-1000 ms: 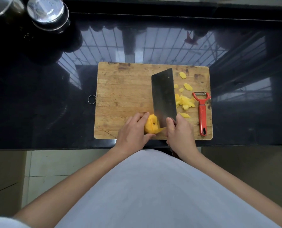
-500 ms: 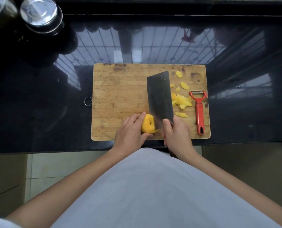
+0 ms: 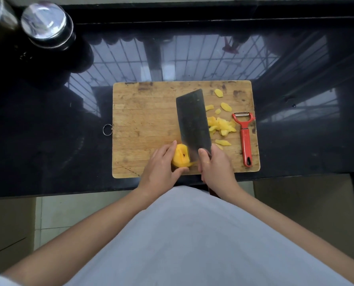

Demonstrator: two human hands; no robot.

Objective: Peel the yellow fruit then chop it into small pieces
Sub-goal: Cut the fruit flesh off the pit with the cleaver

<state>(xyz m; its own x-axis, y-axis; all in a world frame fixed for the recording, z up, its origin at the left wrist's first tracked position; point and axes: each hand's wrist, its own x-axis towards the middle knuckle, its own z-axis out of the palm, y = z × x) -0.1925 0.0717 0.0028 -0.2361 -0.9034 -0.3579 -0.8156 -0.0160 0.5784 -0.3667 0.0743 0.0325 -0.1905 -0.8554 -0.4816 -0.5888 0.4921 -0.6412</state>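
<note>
Black counter (image 3: 48,141), hands gripping cleaver (image 3: 192,120), yellow fruit (image 3: 181,155)

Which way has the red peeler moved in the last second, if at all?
No. The red peeler lies in the same place along the cutting board's right edge, handle toward the near corner. Only the camera view shifted.

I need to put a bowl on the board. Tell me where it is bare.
Bare: the cutting board left of the cleaver, from the ring edge to the blade. Crowded: right of the blade, with the peel pile and red peeler; the near edge, with the left hand, yellow fruit and right hand.
</note>
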